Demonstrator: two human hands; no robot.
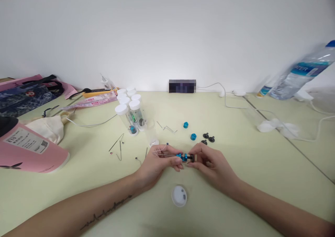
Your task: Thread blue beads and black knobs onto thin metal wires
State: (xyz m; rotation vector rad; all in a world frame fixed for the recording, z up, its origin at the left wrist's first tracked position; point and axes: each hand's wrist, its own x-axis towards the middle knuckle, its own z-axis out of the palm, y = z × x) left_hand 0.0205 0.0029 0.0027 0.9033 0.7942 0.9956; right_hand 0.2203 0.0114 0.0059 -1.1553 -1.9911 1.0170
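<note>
My left hand (159, 162) pinches a small blue metal fitting (180, 156) with a thin bent wire (164, 155) running back from it over the fingers. A black thumbscrew (192, 158), its wide head gripped by my right hand (209, 162), points into the fitting's right end. How far its shaft goes in I cannot tell. Just beyond the hands lie two blue knobs (193, 136) and several black thumbscrews (211, 139). Below the hands a white cap (179, 196) lies with small dark pieces in it. A clear tube (151, 134) stands behind my left hand.
Capped clear tubes (121, 116) with small parts stand at left of centre. Bent wires (119, 148) lie around them. A pink cup (34, 148) is at far left, a water bottle (300, 74) at far right. A small dark screen (182, 86) leans on the wall, its white cable (238, 107) trailing right.
</note>
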